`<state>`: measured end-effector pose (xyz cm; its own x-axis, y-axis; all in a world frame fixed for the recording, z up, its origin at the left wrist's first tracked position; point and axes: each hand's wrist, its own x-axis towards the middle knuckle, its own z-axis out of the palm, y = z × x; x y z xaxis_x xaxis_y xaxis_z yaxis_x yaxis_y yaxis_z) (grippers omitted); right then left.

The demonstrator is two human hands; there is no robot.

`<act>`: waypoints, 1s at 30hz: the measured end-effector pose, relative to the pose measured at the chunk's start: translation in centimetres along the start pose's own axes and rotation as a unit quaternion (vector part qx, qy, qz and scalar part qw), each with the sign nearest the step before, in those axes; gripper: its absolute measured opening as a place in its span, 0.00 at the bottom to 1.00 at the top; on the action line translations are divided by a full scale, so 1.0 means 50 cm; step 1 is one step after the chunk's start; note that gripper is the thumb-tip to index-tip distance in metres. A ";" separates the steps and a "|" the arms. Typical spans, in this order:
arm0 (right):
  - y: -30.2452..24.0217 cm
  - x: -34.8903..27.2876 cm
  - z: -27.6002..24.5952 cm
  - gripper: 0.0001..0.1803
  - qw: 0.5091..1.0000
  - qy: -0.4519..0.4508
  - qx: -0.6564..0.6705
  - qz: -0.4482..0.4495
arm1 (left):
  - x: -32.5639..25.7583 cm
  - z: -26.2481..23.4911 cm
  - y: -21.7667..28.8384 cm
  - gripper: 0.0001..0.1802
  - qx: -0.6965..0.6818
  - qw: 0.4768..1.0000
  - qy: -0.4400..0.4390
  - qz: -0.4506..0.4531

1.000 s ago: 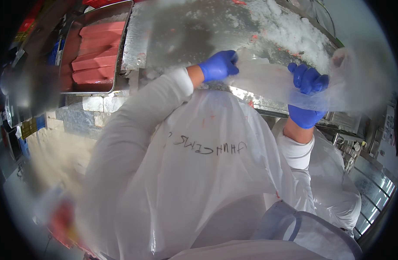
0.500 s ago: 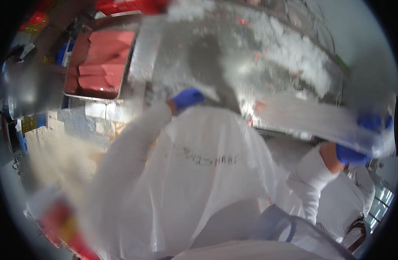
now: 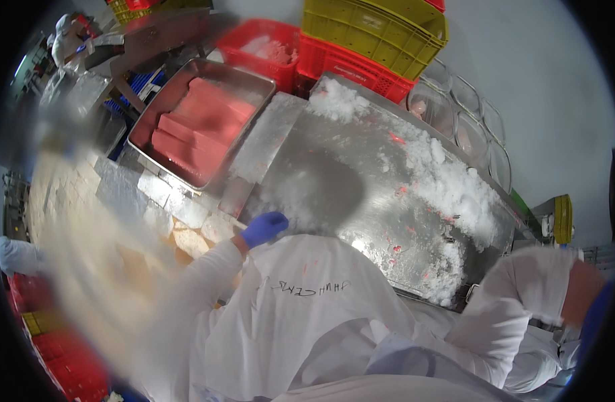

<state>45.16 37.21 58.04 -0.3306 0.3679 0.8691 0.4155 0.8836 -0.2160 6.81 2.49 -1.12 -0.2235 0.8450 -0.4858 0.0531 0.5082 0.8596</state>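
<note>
My left hand (image 3: 264, 228), in a blue glove, hovers with curled fingers at the near edge of a steel table (image 3: 334, 167). I cannot tell whether it holds anything. Crushed ice (image 3: 448, 181) lies across the table, with pink stains in it. My right hand (image 3: 592, 315) shows only as a blurred blue sliver at the far right edge, past my white sleeve (image 3: 522, 295). My white coat (image 3: 307, 321) fills the lower middle. A pale, blurred smear (image 3: 93, 268) covers the lower left beside my left arm.
A steel tray (image 3: 146, 127) holding pink fish slabs (image 3: 200, 127) stands left of the table. Behind are red crates (image 3: 347, 63) and yellow crates (image 3: 374, 27). Clear tubs (image 3: 455, 114) line the back right wall. Another person in white (image 3: 69, 37) works at the far left.
The clear plastic sheet that both hands held up over the table is gone from sight. My left hand dropped to the table's near edge, and my right hand swung out to the far right.
</note>
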 end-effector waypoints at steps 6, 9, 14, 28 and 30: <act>0.382 0.057 0.552 0.31 0.860 -0.400 -0.091 0.305 | -0.021 0.009 0.064 0.13 -0.039 0.999 0.014 0.008; 0.448 -0.229 0.719 0.29 0.890 -0.386 -0.101 0.221 | -0.036 0.040 0.054 0.14 -0.012 0.998 -0.004 0.064; 0.276 -0.535 0.692 0.26 0.908 -0.359 -0.085 0.201 | -0.097 0.023 0.091 0.17 0.004 0.993 0.039 0.107; -0.023 -0.787 0.329 0.13 0.862 -0.493 -0.006 0.118 | 0.206 -0.047 0.220 0.08 0.559 0.761 0.158 0.289; 0.033 -0.834 0.293 0.22 0.815 -0.558 -0.097 0.125 | 0.204 -0.049 0.208 0.09 0.521 0.801 0.127 0.264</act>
<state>47.23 27.58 14.92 -0.7346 0.6595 -0.1596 0.6784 0.7181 -0.1550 2.72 15.99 3.25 -0.0848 0.9943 0.0640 0.9605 0.0645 0.2705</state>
